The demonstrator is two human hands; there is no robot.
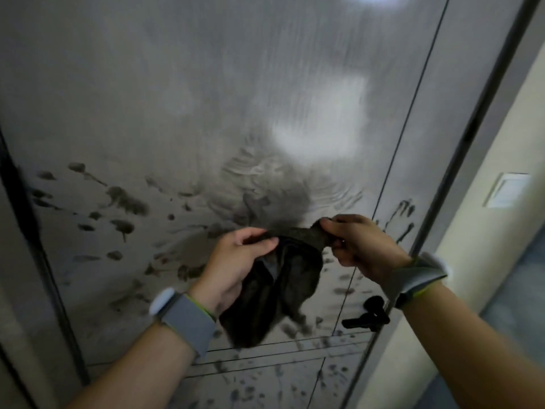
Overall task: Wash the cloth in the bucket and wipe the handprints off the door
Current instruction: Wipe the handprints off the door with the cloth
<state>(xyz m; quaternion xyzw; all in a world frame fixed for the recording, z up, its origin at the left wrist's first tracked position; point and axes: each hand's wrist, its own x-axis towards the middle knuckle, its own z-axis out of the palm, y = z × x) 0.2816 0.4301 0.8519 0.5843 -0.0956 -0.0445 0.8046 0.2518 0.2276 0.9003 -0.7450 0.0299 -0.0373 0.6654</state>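
We held the cloth [274,290] in front of the door [147,98], both hands pinching its top edge: left hand [236,261] with thumb and fingers curled on one corner, right hand [356,246] gripping the other. The rest hung down dark and limp between the wrists, apparently just clear of the panel.

Progress, as judged: partial. Upper door showed wet streaks and a smeared patch just above the cloth, so some wiping looked done. Many dark handprints [124,202] remained at left, more near the right seam by the handle [368,314], and more on the lower panel.

Bucket not in view; we could not tell whether the cloth was freshly washed. It looked soiled, so a rinse seemed due.
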